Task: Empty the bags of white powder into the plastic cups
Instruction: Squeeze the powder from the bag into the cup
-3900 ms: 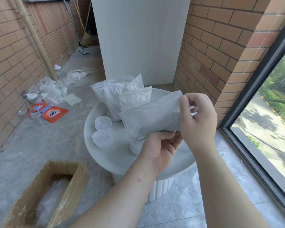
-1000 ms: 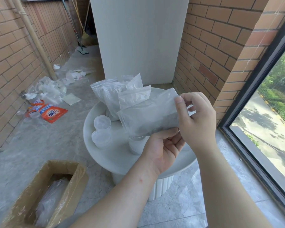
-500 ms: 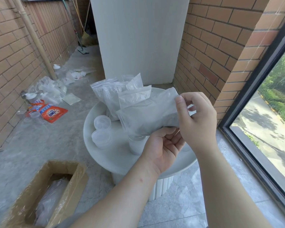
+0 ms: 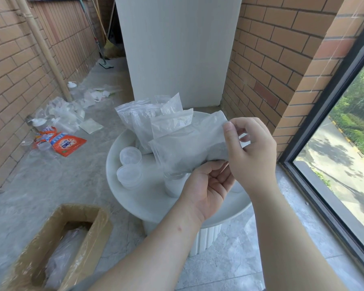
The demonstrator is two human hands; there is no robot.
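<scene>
**Tally by kind**

Two hands: left hand (image 4: 206, 187), right hand (image 4: 250, 152). One held bag (image 4: 187, 150) of white powder. About four standing bags (image 4: 145, 122), count blurred by overlap. Three plastic cups (image 4: 130, 155). One round table (image 4: 151, 202). One cardboard box (image 4: 88, 234). One orange pouch (image 4: 68, 144).

Brick balcony corner, loads of daylight

A round white table with a fluted base (image 4: 156, 203) sits right under the left hand (image 4: 206, 190) and right hand (image 4: 250, 152). There's an orange-brown brick wall (image 4: 271, 59) just behind the right hand. A tall black-framed window (image 4: 334, 164) is off to its right, showing a sunlit road and green bushes. A white plaster pillar (image 4: 177, 49) stands straight beyond both hands. Way left of the left hand is a second brick wall (image 4: 13, 80) with a beige pipe (image 4: 41, 49) running up it, above a rough grey concrete floor (image 4: 40, 185). An open brown cardboard box (image 4: 97, 232) sits down-left, and pale marble floor tiles (image 4: 229, 269) are below the hands.
</scene>
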